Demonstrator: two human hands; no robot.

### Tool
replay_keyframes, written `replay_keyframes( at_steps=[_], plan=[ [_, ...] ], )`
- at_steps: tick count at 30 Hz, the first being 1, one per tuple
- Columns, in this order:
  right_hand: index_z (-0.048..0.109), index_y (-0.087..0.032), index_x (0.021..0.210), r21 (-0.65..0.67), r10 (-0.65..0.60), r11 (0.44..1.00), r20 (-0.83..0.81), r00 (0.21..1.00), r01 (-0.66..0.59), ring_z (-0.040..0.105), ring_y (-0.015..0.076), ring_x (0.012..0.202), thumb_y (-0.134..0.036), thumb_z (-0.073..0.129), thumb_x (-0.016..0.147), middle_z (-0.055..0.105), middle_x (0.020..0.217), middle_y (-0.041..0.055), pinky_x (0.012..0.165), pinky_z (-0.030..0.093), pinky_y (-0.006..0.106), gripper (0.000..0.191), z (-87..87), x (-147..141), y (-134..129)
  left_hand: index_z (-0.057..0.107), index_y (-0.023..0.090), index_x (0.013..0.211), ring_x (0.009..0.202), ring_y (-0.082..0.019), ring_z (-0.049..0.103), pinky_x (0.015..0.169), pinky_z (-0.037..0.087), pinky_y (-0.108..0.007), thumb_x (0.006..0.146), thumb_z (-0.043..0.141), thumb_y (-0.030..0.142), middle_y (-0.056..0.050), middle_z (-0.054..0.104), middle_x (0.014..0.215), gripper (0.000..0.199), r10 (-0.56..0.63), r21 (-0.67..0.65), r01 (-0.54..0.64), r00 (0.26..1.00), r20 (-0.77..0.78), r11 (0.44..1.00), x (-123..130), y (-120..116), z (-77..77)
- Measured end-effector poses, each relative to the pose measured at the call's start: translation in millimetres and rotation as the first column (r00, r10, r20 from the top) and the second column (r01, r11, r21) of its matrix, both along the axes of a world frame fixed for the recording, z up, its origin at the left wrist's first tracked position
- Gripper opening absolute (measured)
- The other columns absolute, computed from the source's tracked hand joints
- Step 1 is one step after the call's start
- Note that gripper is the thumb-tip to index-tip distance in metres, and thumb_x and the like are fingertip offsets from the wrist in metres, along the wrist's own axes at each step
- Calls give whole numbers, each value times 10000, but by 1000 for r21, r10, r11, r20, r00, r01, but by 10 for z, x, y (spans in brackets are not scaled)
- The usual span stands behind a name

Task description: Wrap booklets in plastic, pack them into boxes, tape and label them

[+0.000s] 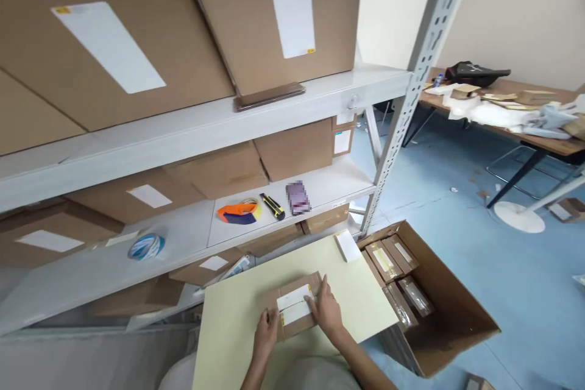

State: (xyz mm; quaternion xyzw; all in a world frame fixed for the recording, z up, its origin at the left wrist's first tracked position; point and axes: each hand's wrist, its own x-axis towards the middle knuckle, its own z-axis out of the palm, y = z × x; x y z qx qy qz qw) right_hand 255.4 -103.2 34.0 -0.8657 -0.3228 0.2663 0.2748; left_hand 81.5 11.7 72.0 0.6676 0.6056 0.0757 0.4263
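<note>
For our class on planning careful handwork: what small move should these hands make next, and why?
Probably press along the dark line crossing the white label: the right hand rests at its right end, while the left hand steadies the small box.

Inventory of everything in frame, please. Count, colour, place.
Labelled carton: 1, brown, on board
Board: 1, pale yellow, foreground
Small box: 1, white, board's far edge
Open box: 1, brown, right of board, several cartons inside
Rack: 1, pale grey, brown boxes on its shelves
Orange-blue tool, yellow-black cutter, purple pixelated item, blue-white roll: 1 each, middle shelf
Cluttered table: 1, brown, back right
Hands (left, right): 2, on labelled carton
</note>
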Motion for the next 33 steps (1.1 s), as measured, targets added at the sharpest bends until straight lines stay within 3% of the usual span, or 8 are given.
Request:
replay_keyframes(
  at_steps=[7,12,16,21,24,26,29,33],
  plan=[
    [407,-262,1693,73,55,996,-128,990,-46,757,334,1262,-382,435,1061,671,1537,142,1082,582,452,643,-69,245,-187,756,294,897,1293,-363,730,1061,606,-397,751,549,644,-105,824,1225,432,86,58,-84,996,-30,995,-249,-126,-29],
    [403,-244,1677,76,76,995,-134,988,-66,769,357,1225,-409,478,1056,648,1557,161,1047,594,473,647,-142,256,-260,794,361,807,1121,-431,785,973,642,-540,782,521,617,-51,850,934,375,60,89,-37,963,-261,995,-256,-335,99],
    [452,-210,1622,94,60,995,-144,988,-46,756,367,1237,-444,492,1054,695,1486,181,1042,580,478,616,-136,312,-313,827,389,818,1025,-428,803,864,653,-527,836,545,585,-42,829,817,344,1,119,44,935,-355,992,-161,-374,150],
    [524,-148,1484,138,27,990,-133,991,-8,748,345,1193,-402,475,1075,754,1338,207,1013,562,435,484,-4,569,-519,808,288,824,1143,-410,771,985,616,-488,838,595,555,-79,847,935,342,72,165,-48,987,-143,985,60,-311,79],
    [511,-139,1467,215,1,976,-125,992,26,752,308,1116,-371,495,1072,765,1260,188,985,576,410,458,5,732,-726,790,240,884,1166,-356,767,1064,586,-450,808,652,499,-92,848,1066,304,80,160,-93,993,86,983,211,-378,-56],
    [524,-157,1466,294,-10,955,-102,995,39,715,277,1218,-337,541,1050,714,1380,185,1058,562,397,454,-76,786,-876,777,220,904,1118,-327,780,1060,589,-436,783,679,415,-106,845,1081,250,105,129,-127,980,169,983,260,-481,-215],
    [586,-142,1423,277,3,961,-66,998,15,669,265,1307,-285,550,1036,671,1424,196,1126,541,401,414,-274,750,-1126,742,230,830,1049,-324,785,1018,599,-449,780,696,318,-99,836,949,112,107,103,-117,989,101,988,211,-722,-507],
    [600,-108,1462,127,92,989,-90,992,-81,742,243,1165,-206,495,1038,650,1436,222,1063,589,392,448,-478,608,-1475,711,216,771,963,-327,786,1005,592,-466,794,707,251,-109,808,853,42,157,5,-158,986,60,987,10,-1165,-845]
  ],
)
